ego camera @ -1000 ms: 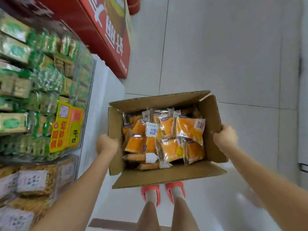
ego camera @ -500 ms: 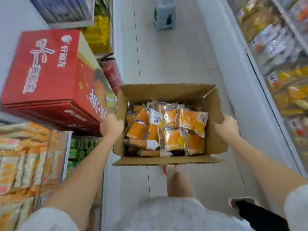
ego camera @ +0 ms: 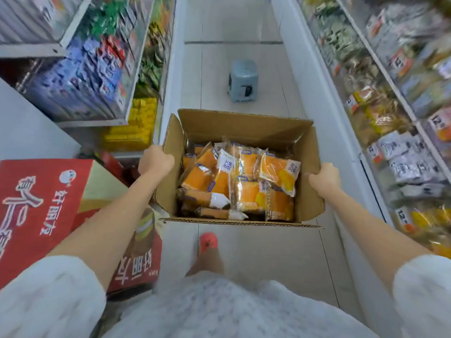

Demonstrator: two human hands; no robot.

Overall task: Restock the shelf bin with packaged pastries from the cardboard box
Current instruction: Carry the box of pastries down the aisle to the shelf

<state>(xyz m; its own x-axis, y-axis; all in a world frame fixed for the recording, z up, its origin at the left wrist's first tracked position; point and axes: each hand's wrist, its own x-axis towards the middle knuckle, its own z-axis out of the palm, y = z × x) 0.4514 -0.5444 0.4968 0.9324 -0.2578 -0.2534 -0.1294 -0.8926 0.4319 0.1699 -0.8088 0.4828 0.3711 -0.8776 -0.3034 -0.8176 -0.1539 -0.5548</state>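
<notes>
An open cardboard box (ego camera: 244, 132) is held above the aisle floor, at the centre of the view, with its flaps folded outward. It is filled with packaged pastries (ego camera: 240, 181), orange in clear wrappers with white and purple labels, piled loosely in several layers; a few darker, narrower packets are seen at the near left inside the box. The left wall of the box is gripped by the left hand (ego camera: 155, 160), whose fingers are curled over the top edge. The right wall is gripped by the right hand (ego camera: 324, 176) in the same way, fingers closed round the edge. Both forearms are stretched forward from white sleeves (ego camera: 51, 296).

Below the box, a foot in a coral shoe (ego camera: 208, 241) is seen on the pale tiled floor (ego camera: 244, 25). At the near left, a red carton (ego camera: 48, 206) with white lettering is stacked beside the left arm. Farther along the aisle a small pale blue stool (ego camera: 242, 80) stands on the floor. Shelves (ego camera: 97, 69) of blurred blue, green and yellow goods are ranged along the left, and shelf bins (ego camera: 395, 118) of wrapped snacks with price labels are ranged along the right.
</notes>
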